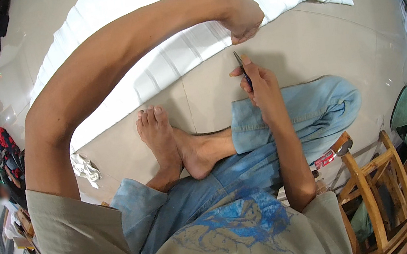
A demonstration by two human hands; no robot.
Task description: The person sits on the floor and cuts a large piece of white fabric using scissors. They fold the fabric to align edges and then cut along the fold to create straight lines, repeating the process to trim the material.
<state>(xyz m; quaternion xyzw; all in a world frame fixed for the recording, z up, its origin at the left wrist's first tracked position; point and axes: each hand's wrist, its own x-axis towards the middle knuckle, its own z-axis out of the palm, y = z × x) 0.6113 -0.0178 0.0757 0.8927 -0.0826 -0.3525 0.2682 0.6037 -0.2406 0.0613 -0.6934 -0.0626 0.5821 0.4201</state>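
Note:
A long white pleated fabric point(163, 65) lies on the tiled floor. My left hand point(243, 20) curls in a closed grip at the fabric's near edge; what its fingertips pinch is too small to make out. Just below it, my right hand point(258, 80) holds a small dark pointed tool, apparently snips point(239, 63), with its metal tip angled up toward the left fingertips. My bare feet point(156, 139) are crossed beside the fabric, and my right hand is above my jeans-clad knee point(325, 104).
A crumpled white cloth point(84, 169) lies at left. Piles of dark and coloured clothes point(0, 145) and a person point(5, 199) are along the left rim. At right are a wooden stool-like frame point(375, 165), a red item point(325, 159) and a teal board point(405, 117) with dark rings on it.

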